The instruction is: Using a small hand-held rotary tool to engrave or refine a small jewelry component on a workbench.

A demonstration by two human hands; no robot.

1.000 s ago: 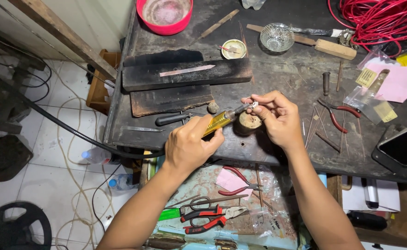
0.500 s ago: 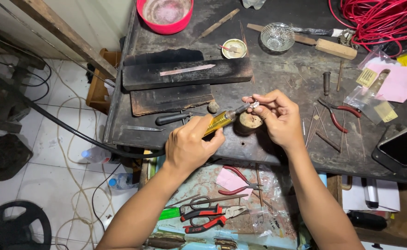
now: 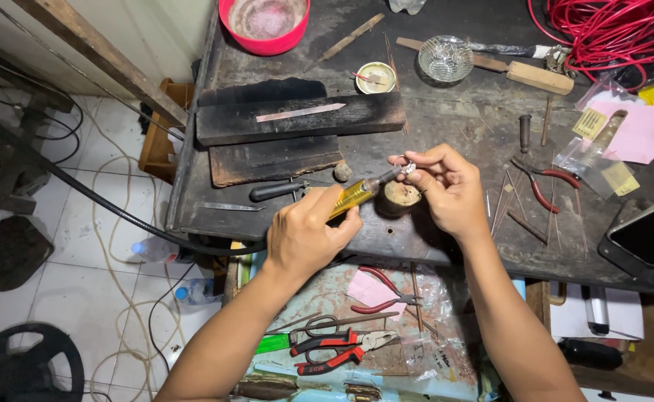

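My left hand (image 3: 308, 232) grips a yellow-handled tool (image 3: 356, 195) whose metal tip points up and right. The tip meets a small silvery ring-like piece (image 3: 407, 169) pinched between the thumb and fingers of my right hand (image 3: 446, 186). Both hands hover over the front part of a dark, worn workbench (image 3: 446, 112). A round wooden peg (image 3: 401, 196) sits just under the piece, beside my right palm. A black-handled tool (image 3: 275, 191) lies on the bench just left of my left hand.
Charred wooden blocks (image 3: 297, 119) lie behind the hands. Farther back stand a red bowl (image 3: 266, 22), a glass dish (image 3: 446, 58), a small tin (image 3: 376, 77) and red wire coils (image 3: 610, 33). Red-handled pliers (image 3: 546, 182) and a phone (image 3: 651, 234) lie right. More pliers (image 3: 327, 350) fill the drawer below.
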